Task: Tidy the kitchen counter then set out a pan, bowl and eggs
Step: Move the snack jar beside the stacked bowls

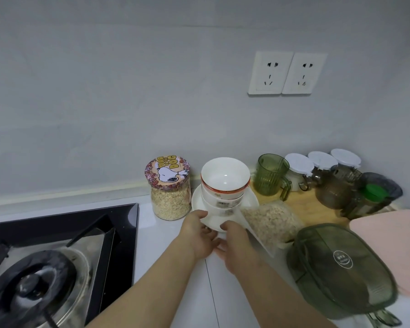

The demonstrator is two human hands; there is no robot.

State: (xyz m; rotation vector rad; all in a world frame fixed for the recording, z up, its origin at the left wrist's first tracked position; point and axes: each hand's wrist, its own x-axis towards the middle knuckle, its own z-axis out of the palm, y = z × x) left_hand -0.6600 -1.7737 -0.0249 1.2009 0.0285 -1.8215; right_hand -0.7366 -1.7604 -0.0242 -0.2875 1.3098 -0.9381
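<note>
A stack of white bowls (225, 181) stands on a white plate (250, 200) near the back wall of the white counter (173, 235). Both my hands hold the plate's near rim. My left hand (199, 235) grips it from the left with the thumb on top. My right hand (234, 242) grips it just to the right, thumb over the rim. No pan and no eggs are in view.
An oat jar with a cartoon-dog lid (169, 188) stands left of the plate; a clear box of oats (271, 223) leans at its right. A gas hob (57, 256) fills the lower left. Green mug (271, 176), white-lidded jars (322, 162), brown pot (333, 188), green lidded container (341, 271), pink cloth (393, 230).
</note>
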